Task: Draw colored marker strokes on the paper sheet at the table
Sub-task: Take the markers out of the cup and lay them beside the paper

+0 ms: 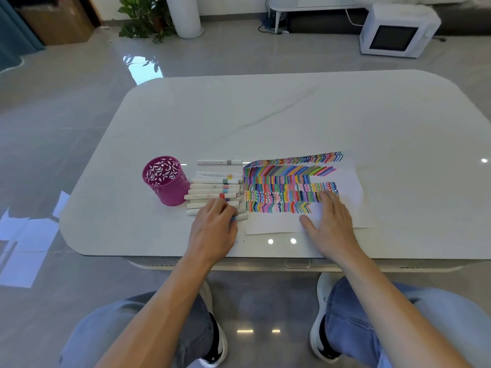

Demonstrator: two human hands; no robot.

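Note:
A white paper sheet (348,179) lies on the table, covered with rows of coloured marker strokes. My right hand (330,221) rests flat on its lower part, fingers spread and straight. To the left of the sheet lies a row of several white markers (212,188) with coloured bands. My left hand (215,224) lies on the nearest markers of that row, fingers bent over them; a blue marker tip shows under the fingertips. Whether the fingers grip one marker is hidden. One grey-banded marker (219,162) lies apart, behind the row.
A pink perforated pen cup (164,181) stands left of the markers. The white marble table (265,115) has a rounded front edge just before my knees. A microwave (397,30) and a potted plant (143,17) sit on the floor beyond.

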